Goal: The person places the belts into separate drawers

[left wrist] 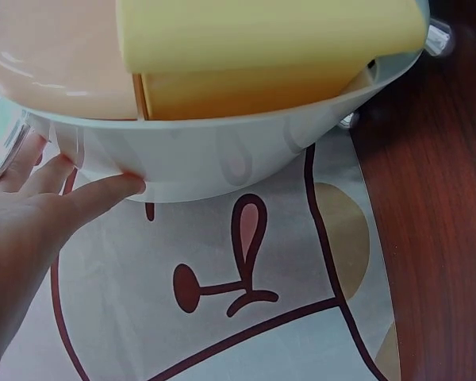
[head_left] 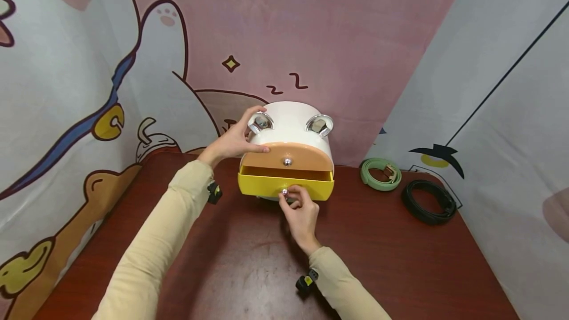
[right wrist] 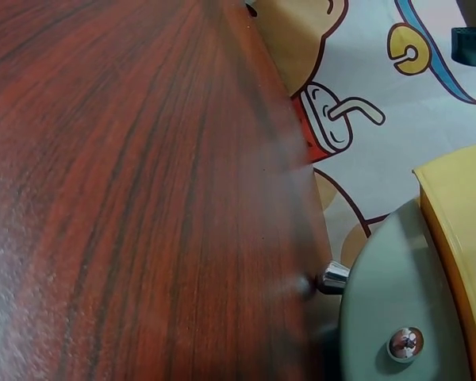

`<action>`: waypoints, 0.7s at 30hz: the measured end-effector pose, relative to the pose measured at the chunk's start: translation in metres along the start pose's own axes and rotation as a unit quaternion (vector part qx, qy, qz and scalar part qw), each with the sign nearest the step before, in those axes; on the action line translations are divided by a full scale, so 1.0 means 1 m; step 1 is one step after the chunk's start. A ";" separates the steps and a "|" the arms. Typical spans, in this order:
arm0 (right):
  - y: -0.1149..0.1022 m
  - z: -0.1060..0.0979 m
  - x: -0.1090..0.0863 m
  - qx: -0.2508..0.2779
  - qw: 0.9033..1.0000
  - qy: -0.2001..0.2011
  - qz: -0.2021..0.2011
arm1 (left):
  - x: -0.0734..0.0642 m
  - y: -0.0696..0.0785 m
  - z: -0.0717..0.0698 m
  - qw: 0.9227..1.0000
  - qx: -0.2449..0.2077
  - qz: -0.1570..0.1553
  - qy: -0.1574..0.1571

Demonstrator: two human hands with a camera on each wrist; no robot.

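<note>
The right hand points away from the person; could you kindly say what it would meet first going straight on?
Beyond the silver knob it pinches, the right hand would likely meet the front of the yellow drawer first, though the depth between them is hard to judge.

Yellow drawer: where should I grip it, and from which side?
Probably the small silver knob midway along the front of the yellow drawer, pinched from the front, as the right hand does: it juts out from a plain face.

The head view looks forward-down from above; closer wrist views share the yellow drawer [head_left: 262, 185].
</note>
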State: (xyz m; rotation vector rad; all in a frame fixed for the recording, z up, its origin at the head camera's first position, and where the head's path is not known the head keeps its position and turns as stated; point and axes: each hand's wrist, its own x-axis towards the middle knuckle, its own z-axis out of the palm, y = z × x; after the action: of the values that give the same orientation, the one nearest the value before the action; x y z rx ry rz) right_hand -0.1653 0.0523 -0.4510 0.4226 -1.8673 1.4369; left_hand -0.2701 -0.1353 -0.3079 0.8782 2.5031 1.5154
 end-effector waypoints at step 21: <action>-0.001 -0.007 -0.002 -0.005 1.000 -0.005 -0.013 | 0.001 0.002 0.001 1.000 0.023 0.000 0.001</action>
State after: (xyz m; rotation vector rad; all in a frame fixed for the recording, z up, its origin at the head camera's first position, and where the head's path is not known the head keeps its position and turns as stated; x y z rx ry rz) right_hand -0.1605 0.0578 -0.4507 0.4474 -1.8697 1.4105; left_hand -0.2691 -0.1330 -0.3065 0.8836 2.5498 1.4647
